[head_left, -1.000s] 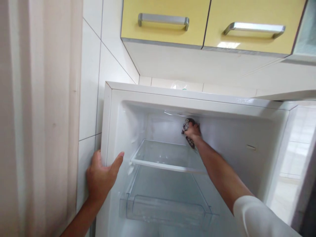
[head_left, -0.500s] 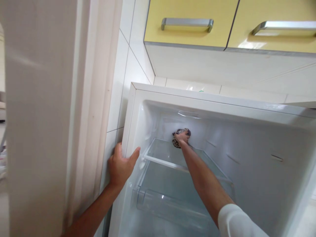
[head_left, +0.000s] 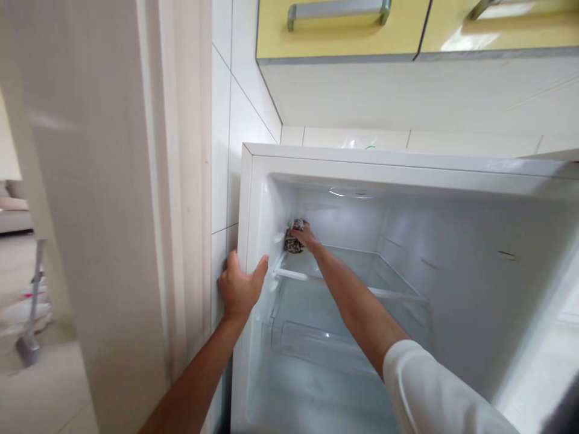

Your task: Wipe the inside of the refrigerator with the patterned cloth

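Observation:
Deep inside the white refrigerator, my right hand holds a crumpled, dark-and-light patterned cloth. The cloth is against the left inner wall near the back corner, just above the upper glass shelf. My right arm reaches in over that shelf's white front edge. With my left hand I grip the left front edge of the refrigerator. The thumb lies on the front rim, and the fingers go round the outer side, partly hidden.
A clear plastic drawer sits below the upper shelf. Overhead are yellow cabinets with metal handles. A pale door frame and white wall tiles stand close on the left. Beyond the frame, a long-handled tool is over the floor.
My right hand has moved left with the cloth, from the back wall to the left inner wall. My left hand stays on the refrigerator's edge. The view has shifted slightly.

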Demonstrator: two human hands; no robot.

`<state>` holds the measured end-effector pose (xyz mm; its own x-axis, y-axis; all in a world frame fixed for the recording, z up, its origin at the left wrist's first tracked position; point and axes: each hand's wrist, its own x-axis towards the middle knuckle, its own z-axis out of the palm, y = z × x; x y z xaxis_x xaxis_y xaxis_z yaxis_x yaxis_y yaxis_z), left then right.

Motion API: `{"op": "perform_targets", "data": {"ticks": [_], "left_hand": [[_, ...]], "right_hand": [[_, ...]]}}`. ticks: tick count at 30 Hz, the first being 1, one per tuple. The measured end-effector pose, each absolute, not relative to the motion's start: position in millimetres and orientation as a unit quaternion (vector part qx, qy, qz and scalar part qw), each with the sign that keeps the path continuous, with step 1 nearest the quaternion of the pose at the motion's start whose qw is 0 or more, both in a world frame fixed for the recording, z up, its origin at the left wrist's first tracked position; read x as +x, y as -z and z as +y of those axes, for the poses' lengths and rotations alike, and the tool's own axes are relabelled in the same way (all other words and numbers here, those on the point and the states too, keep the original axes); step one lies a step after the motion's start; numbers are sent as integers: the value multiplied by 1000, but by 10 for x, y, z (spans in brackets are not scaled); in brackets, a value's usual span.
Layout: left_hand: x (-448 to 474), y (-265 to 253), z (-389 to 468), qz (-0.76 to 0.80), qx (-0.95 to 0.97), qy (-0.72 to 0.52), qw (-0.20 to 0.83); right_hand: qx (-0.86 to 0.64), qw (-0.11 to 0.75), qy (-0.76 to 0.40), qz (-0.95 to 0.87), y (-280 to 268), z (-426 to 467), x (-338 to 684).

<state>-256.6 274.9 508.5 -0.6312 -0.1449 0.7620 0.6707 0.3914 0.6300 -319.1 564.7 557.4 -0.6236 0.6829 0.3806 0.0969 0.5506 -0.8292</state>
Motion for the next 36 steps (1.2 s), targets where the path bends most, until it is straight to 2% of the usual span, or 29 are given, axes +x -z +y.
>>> {"op": "perform_targets", "data": {"ticks": [7,14,16,22,36], "left_hand": [[-2517,-5144,2770,-784,-156,479,364],[-2450,-5219,2760,-789,-156,486,343],[-2435,-5232,2758,-794,-158,482,334],[-2407,-5240,2749,-794,-158,487,327],[-2525,-5106,2763,-756,-169,504,381]], "right_hand": [[-192,335,-421,-821,-5533,5145,-2721],[-107,296,-404,-859,-5559,4634,-2199],[-90,300,-366,-876,-5591,4555,-2087],[-87,274,-93,-953,-5628,4526,-1987],[-276,201,-3,-940,-5685,5259,-2854]]}}
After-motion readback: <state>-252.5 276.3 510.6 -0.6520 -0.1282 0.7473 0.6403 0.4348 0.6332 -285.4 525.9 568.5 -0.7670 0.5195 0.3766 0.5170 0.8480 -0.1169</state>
